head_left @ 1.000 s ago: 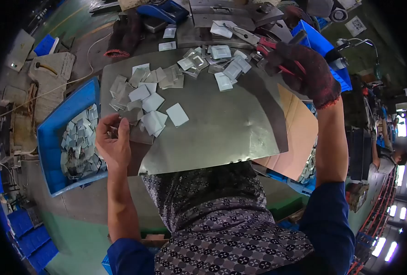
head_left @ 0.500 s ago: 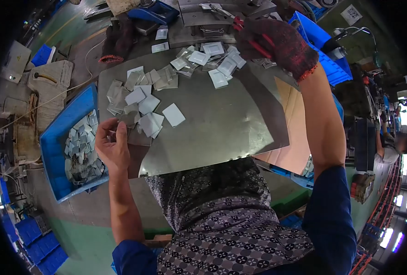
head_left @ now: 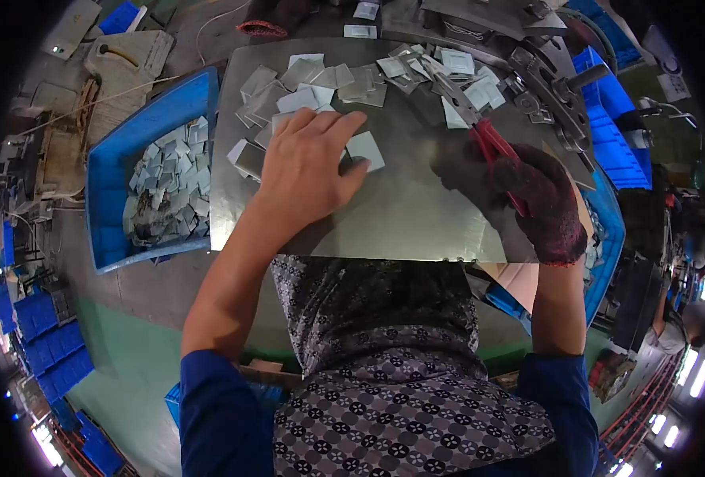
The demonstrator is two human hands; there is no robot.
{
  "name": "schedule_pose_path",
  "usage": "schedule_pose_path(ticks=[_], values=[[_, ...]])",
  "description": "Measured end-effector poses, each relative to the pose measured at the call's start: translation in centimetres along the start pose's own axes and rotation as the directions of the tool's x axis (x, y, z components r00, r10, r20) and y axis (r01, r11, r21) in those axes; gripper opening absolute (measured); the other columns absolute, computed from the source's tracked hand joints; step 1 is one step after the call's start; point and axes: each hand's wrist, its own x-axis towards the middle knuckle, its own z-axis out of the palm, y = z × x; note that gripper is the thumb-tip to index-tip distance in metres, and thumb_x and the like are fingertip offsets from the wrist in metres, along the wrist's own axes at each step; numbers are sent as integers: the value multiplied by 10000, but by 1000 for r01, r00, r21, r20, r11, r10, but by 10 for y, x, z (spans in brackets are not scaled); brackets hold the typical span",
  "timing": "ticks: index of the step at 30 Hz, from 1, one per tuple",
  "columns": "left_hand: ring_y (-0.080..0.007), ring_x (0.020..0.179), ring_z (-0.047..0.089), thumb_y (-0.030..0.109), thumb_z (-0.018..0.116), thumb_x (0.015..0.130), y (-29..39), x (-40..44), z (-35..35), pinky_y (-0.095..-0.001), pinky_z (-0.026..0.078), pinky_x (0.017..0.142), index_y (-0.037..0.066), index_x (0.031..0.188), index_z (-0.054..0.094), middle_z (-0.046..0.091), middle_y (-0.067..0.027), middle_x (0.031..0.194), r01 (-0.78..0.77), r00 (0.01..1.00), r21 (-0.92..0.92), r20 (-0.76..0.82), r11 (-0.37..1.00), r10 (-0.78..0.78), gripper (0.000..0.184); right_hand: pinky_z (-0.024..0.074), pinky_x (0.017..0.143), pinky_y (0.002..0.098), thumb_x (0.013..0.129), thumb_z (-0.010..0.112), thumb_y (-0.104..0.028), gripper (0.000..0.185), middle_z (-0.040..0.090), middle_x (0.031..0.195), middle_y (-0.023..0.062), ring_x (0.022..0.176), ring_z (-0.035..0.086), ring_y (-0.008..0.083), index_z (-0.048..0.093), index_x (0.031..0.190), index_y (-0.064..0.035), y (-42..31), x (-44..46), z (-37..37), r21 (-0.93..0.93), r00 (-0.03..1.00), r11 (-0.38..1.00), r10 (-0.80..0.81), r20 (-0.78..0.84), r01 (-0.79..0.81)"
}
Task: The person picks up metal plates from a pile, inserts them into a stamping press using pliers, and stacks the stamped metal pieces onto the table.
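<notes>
Head view: slim red-handled pliers point(head_left: 489, 133)

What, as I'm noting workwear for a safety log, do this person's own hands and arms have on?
The left hand is bare. The right hand wears a dark, textured work glove with reddish patches and a red edge at the wrist. Both forearms are uncovered up to plain dark blue sleeves that end around the elbows.
</notes>
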Motion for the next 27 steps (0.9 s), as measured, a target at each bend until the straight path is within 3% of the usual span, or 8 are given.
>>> schedule_pose_path(ticks=[4, 7, 10, 13, 18, 23, 25, 27], values=[[-293, 890, 581, 211, 745, 671, 1, 4, 6, -391, 443, 817, 70, 1081, 633, 642, -93, 889, 76, 988, 13, 132, 997, -77, 448, 495, 745, 276, 900, 624, -190, 306, 649, 1014, 117, 890, 628, 193, 627, 1100, 42, 18, -6, -16, -190, 985, 967, -163, 63, 172], [-309, 883, 589, 214, 746, 675, 9, 6, 5, -397, 451, 813, 61, 1058, 634, 640, -116, 887, 58, 990, 14, 129, 998, -59, 426, 486, 870, 310, 907, 618, -185, 369, 614, 1136, 159, 1014, 623, 260, 582, 1167, 75, 29, -13, -20, -554, 833, 635, -503, 233, 538], [-325, 859, 587, 208, 751, 672, 12, 8, 0, -414, 451, 788, 63, 1060, 628, 636, -129, 899, 12, 990, 41, 141, 999, -18, 432, 460, 937, 345, 913, 608, -178, 446, 586, 1194, 188, 1051, 615, 284, 508, 1249, 97, 12, -20, -2, 57, 979, 987, -158, 131, 151], [-337, 810, 580, 210, 761, 659, 5, 11, 3, -426, 452, 748, 66, 1056, 619, 626, -135, 888, 16, 979, -41, 204, 999, -7, 445, 442, 981, 369, 917, 602, -174, 502, 566, 1233, 207, 1076, 609, 300, 459, 1304, 111, 2, -26, 4, 462, 975, 869, 88, 203, -174], [-251, 702, 598, 174, 760, 706, 3, 16, -2, -377, 471, 646, 47, 982, 597, 616, -115, 817, 166, 957, -236, 273, 958, -98, 345, 452, 973, 364, 930, 579, -171, 500, 558, 1241, 213, 1101, 596, 318, 439, 1305, 129, 8, -30, 3, 396, 973, 902, 92, 211, -171], [-55, 589, 522, 77, 705, 841, -1, 9, -10, -218, 442, 505, 11, 829, 561, 549, -2, 689, 492, 789, -803, 248, 336, -562, 158, 466, 948, 351, 940, 564, -183, 485, 573, 1227, 202, 1068, 608, 268, 451, 1305, 115, 32, -36, -2, 498, 936, 833, 62, 347, -240], [-64, 586, 536, 80, 702, 845, -2, 8, -9, -225, 468, 513, 12, 829, 564, 561, -10, 697, 484, 779, -829, 263, 279, -570, 154, 473, 934, 345, 942, 562, -181, 473, 580, 1219, 195, 1039, 615, 245, 460, 1305, 104, 24, -36, 3, 521, 884, 792, 49, 465, -318], [-82, 580, 564, 86, 695, 852, -2, 5, -8, -240, 520, 530, 15, 829, 569, 584, -25, 713, 456, 755, -877, 291, 151, -587, 147, 477, 908, 321, 941, 564, -178, 460, 602, 1187, 169, 985, 614, 210, 471, 1306, 86, 9, -39, 14, 237, 901, 960, 32, 432, -147]])
